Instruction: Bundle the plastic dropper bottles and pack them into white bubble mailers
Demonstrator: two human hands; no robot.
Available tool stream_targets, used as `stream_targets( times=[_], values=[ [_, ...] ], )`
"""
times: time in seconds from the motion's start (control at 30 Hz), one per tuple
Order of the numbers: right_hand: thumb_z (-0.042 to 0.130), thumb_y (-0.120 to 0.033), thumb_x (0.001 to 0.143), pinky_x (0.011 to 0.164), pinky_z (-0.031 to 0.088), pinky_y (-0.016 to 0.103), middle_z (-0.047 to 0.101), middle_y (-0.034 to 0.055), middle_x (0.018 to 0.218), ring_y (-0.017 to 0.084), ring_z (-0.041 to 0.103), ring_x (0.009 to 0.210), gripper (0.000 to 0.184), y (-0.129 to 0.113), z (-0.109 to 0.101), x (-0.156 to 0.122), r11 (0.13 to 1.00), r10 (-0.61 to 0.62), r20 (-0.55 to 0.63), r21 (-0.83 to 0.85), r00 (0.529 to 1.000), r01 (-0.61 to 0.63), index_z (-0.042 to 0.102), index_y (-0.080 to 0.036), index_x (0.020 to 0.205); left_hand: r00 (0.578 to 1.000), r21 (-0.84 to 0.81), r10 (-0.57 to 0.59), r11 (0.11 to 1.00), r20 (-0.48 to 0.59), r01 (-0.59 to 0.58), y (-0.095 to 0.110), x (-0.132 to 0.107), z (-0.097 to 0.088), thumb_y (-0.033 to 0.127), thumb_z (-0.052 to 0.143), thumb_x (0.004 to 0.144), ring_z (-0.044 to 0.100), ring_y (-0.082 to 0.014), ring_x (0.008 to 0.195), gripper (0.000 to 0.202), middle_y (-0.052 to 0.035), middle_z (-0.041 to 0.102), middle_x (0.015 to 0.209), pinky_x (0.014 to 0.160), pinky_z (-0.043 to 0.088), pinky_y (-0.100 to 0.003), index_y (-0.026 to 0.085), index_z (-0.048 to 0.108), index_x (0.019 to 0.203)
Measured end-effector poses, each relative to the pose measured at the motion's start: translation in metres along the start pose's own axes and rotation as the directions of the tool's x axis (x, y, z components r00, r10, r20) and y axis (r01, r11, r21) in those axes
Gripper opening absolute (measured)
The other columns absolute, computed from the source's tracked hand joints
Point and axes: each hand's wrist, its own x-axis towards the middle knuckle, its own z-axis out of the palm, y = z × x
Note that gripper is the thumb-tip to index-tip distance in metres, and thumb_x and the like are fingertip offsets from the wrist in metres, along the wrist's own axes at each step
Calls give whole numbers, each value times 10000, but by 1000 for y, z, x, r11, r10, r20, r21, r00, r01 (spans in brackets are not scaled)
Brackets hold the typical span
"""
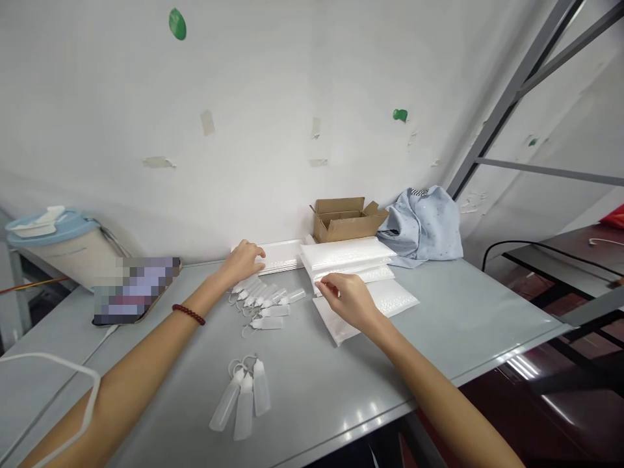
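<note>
My left hand (244, 260) reaches across the grey table (463, 325) and rests, fingers curled down, on a row of small clear squeeze bottles (268, 300) near a white flat package (283, 255). My right hand (347, 298) pinches the edge of a white bubble mailer (394, 298) at the foot of a stack of mailers (348, 255). Three more squeeze bottles (242, 398) lie together nearer to me. A red bead bracelet (188, 314) sits on my left wrist.
An open cardboard box (347, 218) and a pale blue cloth (424, 227) stand at the back against the wall. A phone (136, 289) with a white cable lies at left, beside a lidded bucket (58, 244). A metal rack frame rises at right.
</note>
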Motion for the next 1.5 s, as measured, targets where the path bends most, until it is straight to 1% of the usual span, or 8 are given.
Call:
stream_targets(
  times=[0.47,0.77,0.9,1.0,1.1,1.17,1.33,1.5],
  values=[
    [438,-313,917,544,314,227,551,4,568,105,420,505,336,-2,1,-2,997,-34,-56,70,998,38,541,-172,630,989,308,60,946,136,-99,16,7,7,313,565,907,611,-220,981,319,-92,589,1183,818,527,-425,162,555,1188],
    [459,-301,914,541,333,230,604,15,608,111,481,525,301,-4,0,-2,999,-16,-12,37,1000,16,592,-167,680,997,388,-72,918,-26,76,17,4,-4,318,579,899,609,-221,987,332,-95,590,1179,828,523,-428,149,556,1184],
    [477,-285,908,554,379,234,639,29,677,130,548,582,242,-3,-1,-2,999,-12,-9,46,1000,12,620,-171,749,971,347,-168,912,-169,218,3,-19,-21,132,437,910,636,-302,947,223,-177,669,952,778,501,-421,65,643,960],
    [479,-272,907,573,439,250,655,50,763,155,598,661,185,-1,1,-3,996,-35,-57,75,998,39,626,-173,855,923,266,-237,909,-303,321,-2,-49,-35,155,363,899,645,-332,938,287,-194,681,954,737,487,-398,97,635,970],
    [482,-284,908,701,524,325,645,116,1000,218,627,895,242,-2,5,-4,991,-116,-154,44,981,124,568,-167,1102,865,99,-287,930,-411,355,8,-80,-44,285,347,928,653,-239,914,295,-91,704,1014,779,489,-327,186,602,1039],
    [497,-327,910,881,508,417,554,175,1215,269,544,1138,443,-6,6,-6,979,-204,-208,-14,957,206,421,-161,1315,844,-354,-356,910,-402,216,21,-99,-46,428,486,869,649,-214,875,271,-47,715,966,772,494,-286,210,620,958],
    [574,-476,852,1055,391,498,299,201,1469,305,297,1372,895,-22,8,-13,943,-327,-144,13,934,332,22,-189,1494,929,-790,-280,612,-242,-21,48,-124,-37,485,638,770,629,-245,960,278,-59,707,1028,820,487,-317,219,656,851],
    [531,-310,880,1056,371,506,200,187,1521,297,226,1410,859,-29,10,-19,865,-488,-171,38,856,501,-58,-219,1498,965,-804,-60,566,-257,-179,55,-129,-27,406,610,822,452,-275,1273,209,-79,576,1319,1007,402,-385,227,694,754]
  ],
)
